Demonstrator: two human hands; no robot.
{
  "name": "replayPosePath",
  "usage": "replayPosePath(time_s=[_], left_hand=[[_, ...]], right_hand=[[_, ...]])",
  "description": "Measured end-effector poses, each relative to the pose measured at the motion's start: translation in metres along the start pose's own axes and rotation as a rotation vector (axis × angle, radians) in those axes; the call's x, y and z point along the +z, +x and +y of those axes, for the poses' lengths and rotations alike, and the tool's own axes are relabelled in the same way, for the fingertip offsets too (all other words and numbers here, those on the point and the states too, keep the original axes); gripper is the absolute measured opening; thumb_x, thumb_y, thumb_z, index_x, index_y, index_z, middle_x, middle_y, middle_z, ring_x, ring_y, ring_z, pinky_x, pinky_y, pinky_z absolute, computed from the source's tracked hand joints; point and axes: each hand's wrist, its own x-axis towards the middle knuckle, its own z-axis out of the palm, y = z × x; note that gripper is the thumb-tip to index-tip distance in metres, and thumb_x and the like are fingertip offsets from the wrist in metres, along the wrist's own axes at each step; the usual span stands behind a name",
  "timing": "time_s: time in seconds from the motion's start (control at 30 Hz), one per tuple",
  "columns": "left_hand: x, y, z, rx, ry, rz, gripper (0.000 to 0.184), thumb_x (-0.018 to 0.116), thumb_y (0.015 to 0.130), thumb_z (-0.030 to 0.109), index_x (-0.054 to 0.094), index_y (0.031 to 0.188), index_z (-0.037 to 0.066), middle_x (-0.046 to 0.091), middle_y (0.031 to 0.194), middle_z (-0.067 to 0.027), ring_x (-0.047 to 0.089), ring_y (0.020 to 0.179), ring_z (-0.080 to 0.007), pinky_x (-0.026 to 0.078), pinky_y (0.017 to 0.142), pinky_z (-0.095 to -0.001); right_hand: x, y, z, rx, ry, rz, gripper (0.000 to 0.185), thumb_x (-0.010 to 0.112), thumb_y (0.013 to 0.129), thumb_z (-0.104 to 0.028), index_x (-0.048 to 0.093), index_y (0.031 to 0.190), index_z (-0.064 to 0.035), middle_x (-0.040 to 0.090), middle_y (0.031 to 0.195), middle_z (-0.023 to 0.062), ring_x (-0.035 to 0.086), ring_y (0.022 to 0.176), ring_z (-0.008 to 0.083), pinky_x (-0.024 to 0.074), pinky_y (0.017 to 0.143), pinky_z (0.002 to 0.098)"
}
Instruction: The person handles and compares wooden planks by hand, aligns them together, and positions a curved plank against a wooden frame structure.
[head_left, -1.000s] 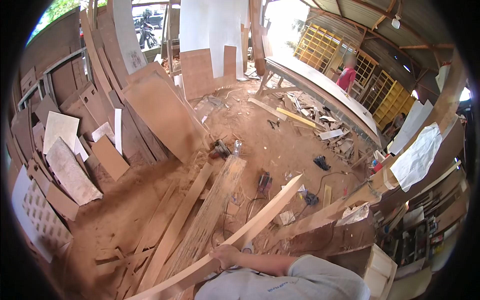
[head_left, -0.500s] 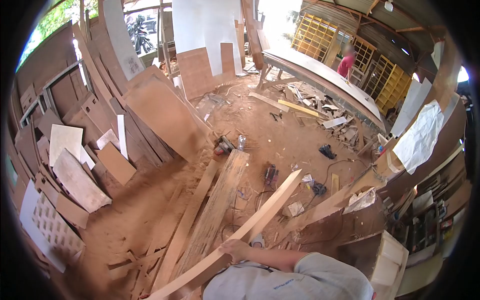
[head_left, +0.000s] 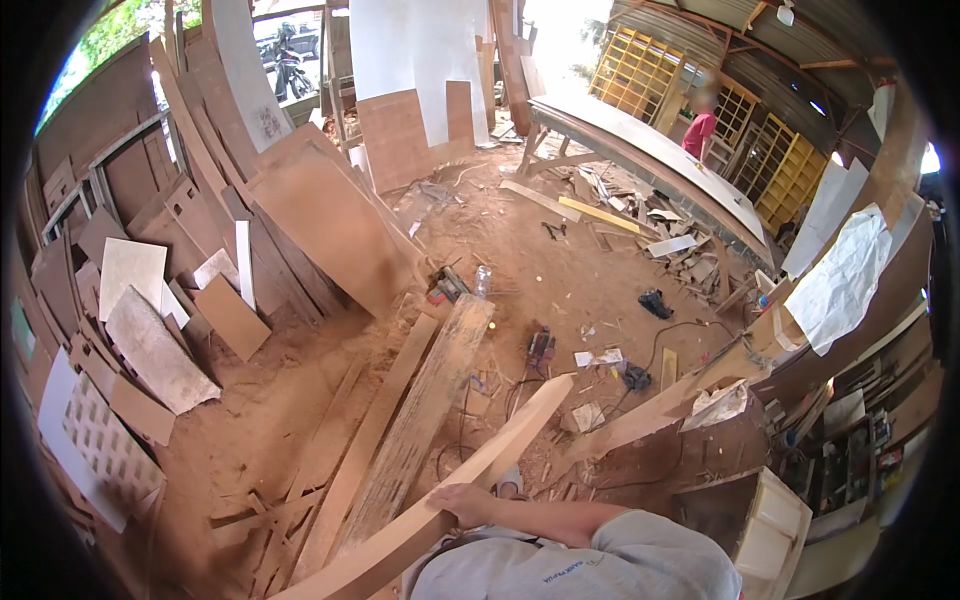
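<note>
My right hand (head_left: 463, 505) is wrapped over the upper edge of a long, pale wooden plank (head_left: 500, 453), which slants from the bottom left up toward the middle of the view. The plank lies across the front of my grey shirt, its far end raised over the dirt floor. My left hand does not show; the near end of the plank runs out of the bottom edge. Just left of the held plank, a thick rough beam (head_left: 425, 400) and a thinner board (head_left: 375, 430) rest side by side.
A power tool (head_left: 540, 348) with a cable and a dark bundle (head_left: 655, 303) lie on the sandy floor (head_left: 500, 240). Panels (head_left: 325, 225) lean at the left. A person (head_left: 698, 132) stands behind the long table (head_left: 650, 150). A pale box (head_left: 772, 535) is at the lower right.
The held plank's far end has dropped and moved left, and more of its broad face shows. My right hand stays on it. The view has shifted slightly.
</note>
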Motion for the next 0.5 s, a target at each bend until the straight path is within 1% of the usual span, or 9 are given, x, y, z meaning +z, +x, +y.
replayPosePath(time_s=[0.1, 0.3, 0.5], left_hand=[[0.007, 0.000, 0.004, -0.005, -0.114, -0.035, 0.055, 0.081, 0.091, 0.043, 0.063, 0.117, -0.002, 0.069, 0.112, -0.0208, 0.071, 0.106, -0.0378, 0.058, 0.099, -0.0500], [0.023, 0.000, 0.013, -0.007, -0.280, -0.105, 0.053, 0.080, 0.092, 0.042, 0.062, 0.116, -0.002, 0.068, 0.111, -0.0203, 0.071, 0.104, -0.0373, 0.059, 0.099, -0.0498], [0.037, 0.002, 0.022, -0.012, -0.392, -0.168, 0.052, 0.078, 0.094, 0.042, 0.061, 0.115, -0.002, 0.068, 0.109, -0.0199, 0.071, 0.103, -0.0368, 0.059, 0.098, -0.0496]], right_hand=[[-0.002, 0.002, -0.001, -0.049, 0.053, 0.017, 0.066, 0.080, 0.076, -0.015, 0.066, 0.141, -0.0095, 0.068, 0.145, 0.0135, 0.063, 0.137, 0.0348, 0.0499, 0.117, 0.0462], [-0.005, 0.006, -0.009, -0.074, 0.117, -0.024, 0.069, 0.082, 0.075, -0.013, 0.066, 0.142, -0.0102, 0.067, 0.147, 0.0125, 0.062, 0.137, 0.0351, 0.0498, 0.117, 0.0463], [-0.004, 0.012, -0.021, -0.123, 0.248, -0.062, 0.070, 0.081, 0.077, -0.013, 0.063, 0.144, -0.0082, 0.067, 0.146, 0.0156, 0.063, 0.136, 0.0376, 0.0501, 0.116, 0.0470]])
